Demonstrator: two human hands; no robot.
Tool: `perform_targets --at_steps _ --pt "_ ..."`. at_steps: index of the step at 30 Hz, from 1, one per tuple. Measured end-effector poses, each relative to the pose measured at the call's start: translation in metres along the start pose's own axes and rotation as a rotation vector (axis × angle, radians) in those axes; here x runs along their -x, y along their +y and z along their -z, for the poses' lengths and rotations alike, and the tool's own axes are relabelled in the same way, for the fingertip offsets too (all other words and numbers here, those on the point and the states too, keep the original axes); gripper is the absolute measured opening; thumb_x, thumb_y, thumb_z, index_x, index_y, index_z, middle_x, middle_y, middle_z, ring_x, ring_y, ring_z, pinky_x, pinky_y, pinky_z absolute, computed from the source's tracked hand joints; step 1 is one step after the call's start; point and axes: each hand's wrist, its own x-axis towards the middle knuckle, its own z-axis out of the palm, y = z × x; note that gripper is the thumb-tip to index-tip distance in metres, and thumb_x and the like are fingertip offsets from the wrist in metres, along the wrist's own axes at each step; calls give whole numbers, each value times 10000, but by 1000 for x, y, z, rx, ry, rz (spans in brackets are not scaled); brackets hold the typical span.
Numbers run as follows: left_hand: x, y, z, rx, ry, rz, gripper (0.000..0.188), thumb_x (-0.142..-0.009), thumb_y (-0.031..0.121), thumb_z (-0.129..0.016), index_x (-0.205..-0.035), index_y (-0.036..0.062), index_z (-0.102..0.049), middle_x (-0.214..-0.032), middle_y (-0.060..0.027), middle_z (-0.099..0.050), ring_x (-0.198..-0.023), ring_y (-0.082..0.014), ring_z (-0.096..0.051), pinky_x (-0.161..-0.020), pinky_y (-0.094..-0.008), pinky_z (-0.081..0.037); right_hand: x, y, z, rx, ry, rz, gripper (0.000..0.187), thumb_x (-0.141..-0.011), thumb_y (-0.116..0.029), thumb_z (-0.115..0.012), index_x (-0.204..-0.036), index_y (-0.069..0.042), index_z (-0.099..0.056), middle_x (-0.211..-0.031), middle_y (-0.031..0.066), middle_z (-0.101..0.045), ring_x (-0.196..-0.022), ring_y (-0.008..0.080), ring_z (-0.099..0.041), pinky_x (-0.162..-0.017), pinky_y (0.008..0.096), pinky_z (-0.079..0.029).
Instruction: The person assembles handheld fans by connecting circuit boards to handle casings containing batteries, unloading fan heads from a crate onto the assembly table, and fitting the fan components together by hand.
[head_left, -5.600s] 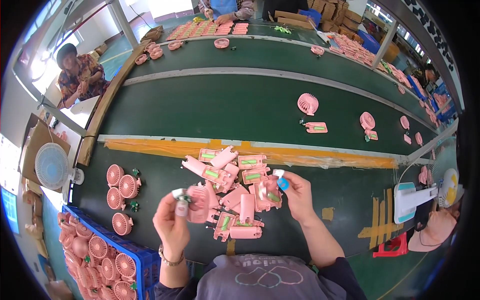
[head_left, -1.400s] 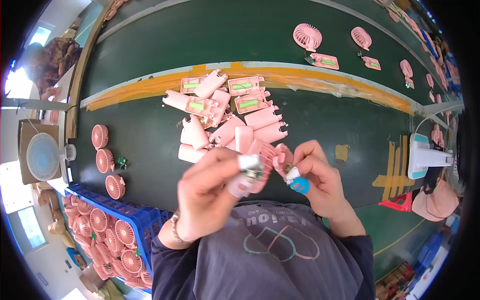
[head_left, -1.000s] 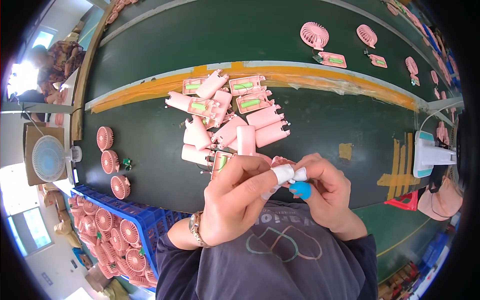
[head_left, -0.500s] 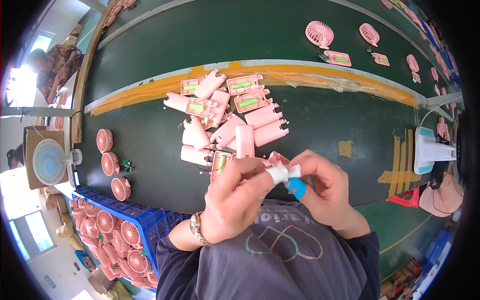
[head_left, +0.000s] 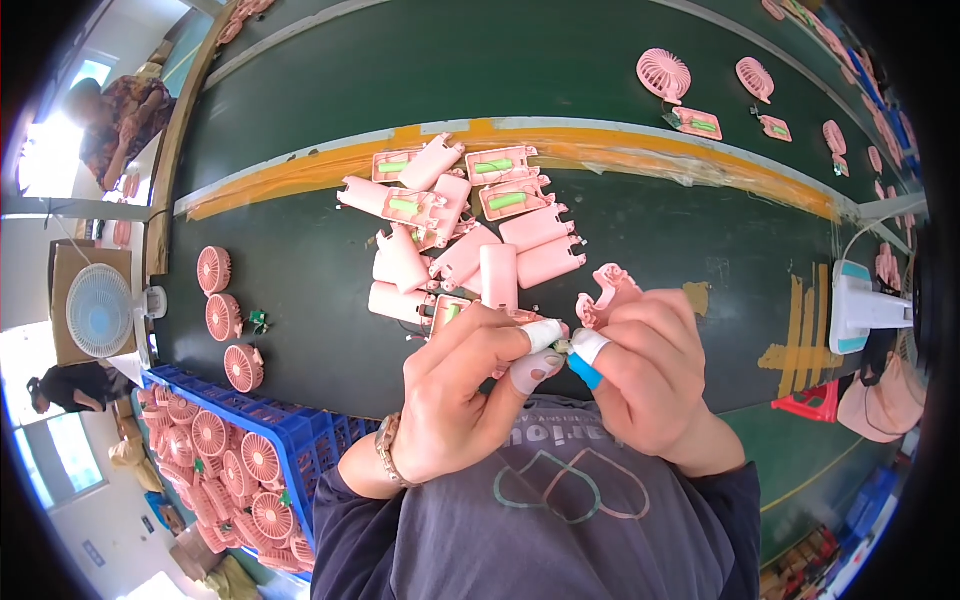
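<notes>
1. We hold our left hand (head_left: 470,400) and right hand (head_left: 650,375) together close to the chest, above the near edge of the dark green desk (head_left: 300,290).
2. Our left hand is closed, its fingertips in white finger cots pinching a small metallic part (head_left: 561,347) that meets the right fingertips.
3. Our right hand is closed around a pink plastic fan piece (head_left: 603,290), which sticks up above the knuckles, and a small blue tool (head_left: 585,371) shows under its capped finger.
4. The heap of pink plastic handle shells (head_left: 465,235), some with green cells showing, lies on the desk just beyond the hands.
5. Three round pink fan grilles (head_left: 225,318) lie on the desk to the left.
6. The blue plastic crate (head_left: 290,440) of fan grilles stands at lower left, below the desk edge.
</notes>
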Motion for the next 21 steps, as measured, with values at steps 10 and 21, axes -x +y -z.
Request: perform_targets --at_steps 10,21 --pt "-7 -5 17 37 -152 -63 155 -734 -17 -681 -869 27 -618 -845 -128 -603 -711 -282 -605 -616 -337 -481 -4 10 -8 -491 -108 -234 178 -635 111 -597 -769 -2 -567 -686 99 -547 -675 259 -560 -759 374 -462" --pt "-40 -70 76 -242 233 190 182 -751 57 -626 -933 49 -633 -927 -146 -633 -808 -322 -619 -696 -394 -514 -48 65 -29 -265 45 -506 98 -885 65 -502 -950 19 -560 -884 94 -601 -675 130 -548 -618 213 -433"
